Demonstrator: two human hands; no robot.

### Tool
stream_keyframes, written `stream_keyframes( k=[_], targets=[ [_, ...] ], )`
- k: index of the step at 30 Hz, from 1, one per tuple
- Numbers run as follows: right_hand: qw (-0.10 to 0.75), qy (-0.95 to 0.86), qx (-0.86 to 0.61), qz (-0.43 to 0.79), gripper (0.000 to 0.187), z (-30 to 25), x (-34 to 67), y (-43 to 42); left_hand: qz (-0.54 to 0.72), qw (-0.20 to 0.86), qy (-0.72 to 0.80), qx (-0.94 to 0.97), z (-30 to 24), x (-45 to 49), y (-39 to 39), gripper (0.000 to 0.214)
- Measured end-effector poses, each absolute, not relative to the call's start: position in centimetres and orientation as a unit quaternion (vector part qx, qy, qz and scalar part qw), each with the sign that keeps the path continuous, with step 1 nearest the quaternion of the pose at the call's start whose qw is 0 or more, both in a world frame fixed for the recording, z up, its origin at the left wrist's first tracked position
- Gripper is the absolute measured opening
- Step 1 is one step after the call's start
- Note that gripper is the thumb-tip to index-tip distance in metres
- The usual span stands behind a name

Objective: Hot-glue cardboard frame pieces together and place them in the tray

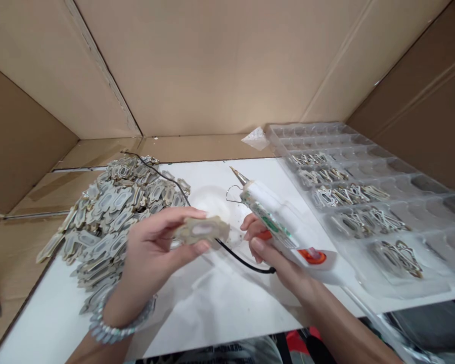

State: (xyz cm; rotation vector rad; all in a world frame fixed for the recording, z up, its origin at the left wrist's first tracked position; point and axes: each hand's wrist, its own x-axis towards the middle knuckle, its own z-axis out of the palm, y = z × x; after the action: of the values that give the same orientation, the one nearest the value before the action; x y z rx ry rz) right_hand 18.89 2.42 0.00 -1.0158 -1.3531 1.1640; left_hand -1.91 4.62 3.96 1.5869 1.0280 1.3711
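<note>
Left hand: fingers and thumb clamped on a flat ornate piece, held above the white tabletop.
Right hand: fingers wrapped around the grip of a glue gun, nozzle pointing away.
Black cord: passes beneath the held piece.
Pile: similar pieces, heaped at left.
Clear tray: right of the glue gun, pieces in several compartments.

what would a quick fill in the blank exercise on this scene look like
1. The glue gun in the right hand points ____ from the person.
2. The hand wearing the bracelet and holding a piece is the ____ one.
3. The cord is coloured ____.
4. The pile lies to the ____ of the tray.

Missing words: away, left, black, left.
</note>
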Motion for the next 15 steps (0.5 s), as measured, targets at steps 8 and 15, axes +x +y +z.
stream_keyframes(
  k=[8, 15],
  targets=[
    [0.466, -0.708, -0.386, 0.365, 0.012, 0.8, 18.6, 2.7, 0.626, 0.063, 0.358, 0.690, 3.6, -3.6, 5.7, 0.043],
    [0.449, -0.729, -0.373, 0.356, 0.018, 0.5, 18.7, 2.6, 0.625, 0.120, 0.384, 0.669, 3.8, -2.9, 4.8, 0.041]
  ],
)
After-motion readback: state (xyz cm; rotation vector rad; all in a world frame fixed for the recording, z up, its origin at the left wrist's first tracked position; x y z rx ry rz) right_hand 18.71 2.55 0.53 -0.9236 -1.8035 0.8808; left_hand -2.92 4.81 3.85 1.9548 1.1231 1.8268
